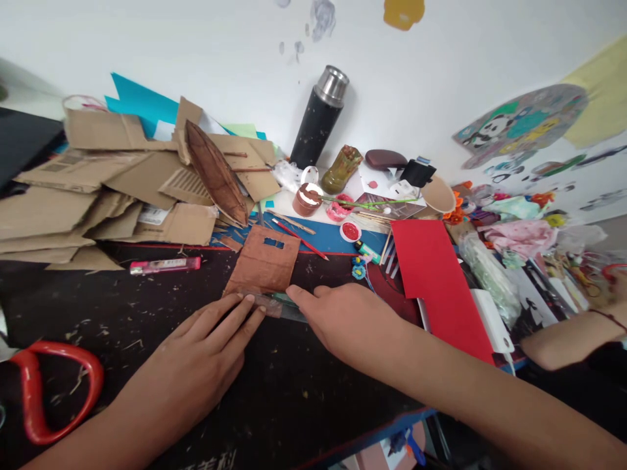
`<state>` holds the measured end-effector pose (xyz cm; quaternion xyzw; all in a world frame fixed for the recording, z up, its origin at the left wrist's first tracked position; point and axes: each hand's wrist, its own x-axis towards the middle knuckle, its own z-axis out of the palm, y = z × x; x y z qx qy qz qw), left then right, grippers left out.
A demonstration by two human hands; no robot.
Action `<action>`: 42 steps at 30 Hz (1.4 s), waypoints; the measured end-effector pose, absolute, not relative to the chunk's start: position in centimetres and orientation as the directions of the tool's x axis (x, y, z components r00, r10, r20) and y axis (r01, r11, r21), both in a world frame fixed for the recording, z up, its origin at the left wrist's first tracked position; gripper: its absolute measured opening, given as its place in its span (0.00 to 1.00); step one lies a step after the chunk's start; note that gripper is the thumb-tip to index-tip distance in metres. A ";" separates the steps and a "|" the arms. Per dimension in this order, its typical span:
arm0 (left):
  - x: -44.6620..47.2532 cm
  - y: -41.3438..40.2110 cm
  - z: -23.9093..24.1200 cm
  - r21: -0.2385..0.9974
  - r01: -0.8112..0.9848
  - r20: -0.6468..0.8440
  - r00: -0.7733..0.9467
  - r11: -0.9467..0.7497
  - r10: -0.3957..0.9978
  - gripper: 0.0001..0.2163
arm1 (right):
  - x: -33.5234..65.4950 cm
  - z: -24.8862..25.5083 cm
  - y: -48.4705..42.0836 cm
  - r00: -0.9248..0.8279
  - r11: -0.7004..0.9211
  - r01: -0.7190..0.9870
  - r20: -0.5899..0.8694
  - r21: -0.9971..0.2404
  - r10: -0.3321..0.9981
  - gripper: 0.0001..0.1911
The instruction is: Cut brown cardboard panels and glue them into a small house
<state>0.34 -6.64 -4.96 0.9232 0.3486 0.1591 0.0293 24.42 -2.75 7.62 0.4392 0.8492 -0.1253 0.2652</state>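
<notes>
Red scissors (32, 391), cdbd (137, 173) behind, L hand (210, 339) flat on clear strip (270, 305), R hand (350, 320) round tool (289, 299).

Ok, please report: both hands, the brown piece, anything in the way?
Left hand open, fingers on clear strip. Right hand closed on greenish object, mostly hidden. Brown piece on table, near edge at strip. Red pencil by far right corner.

Brown-coated cardboard piece (262, 267) with a rectangular cutout
It lies flat, the cutout near its far edge; a clear strip (271, 305) lies across its near edge.
</notes>
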 end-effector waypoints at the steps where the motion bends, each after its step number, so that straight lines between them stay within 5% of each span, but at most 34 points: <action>1: 0.3 -6.7 -5.0 0.172 0.638 0.267 0.703 -0.751 0.659 0.24 | 24.4 7.7 -2.7 -0.470 0.578 0.816 -0.564 0.014 0.679 0.27; 30: 0.0 -6.6 -5.5 0.145 0.599 0.309 0.729 -0.787 0.611 0.23 | 22.4 7.7 -2.8 -0.486 0.621 0.782 -0.569 0.057 0.663 0.29; 38: 0.2 -6.5 -5.3 0.106 0.617 0.299 0.728 -0.780 0.617 0.23 | 24.7 6.9 -2.1 -0.493 0.541 0.838 -0.515 -0.065 0.701 0.23; 42: 0.1 -6.6 -5.4 0.121 0.624 0.279 0.725 -0.772 0.630 0.23 | 25.0 6.8 -2.7 -0.492 0.550 0.835 -0.483 -0.026 0.724 0.25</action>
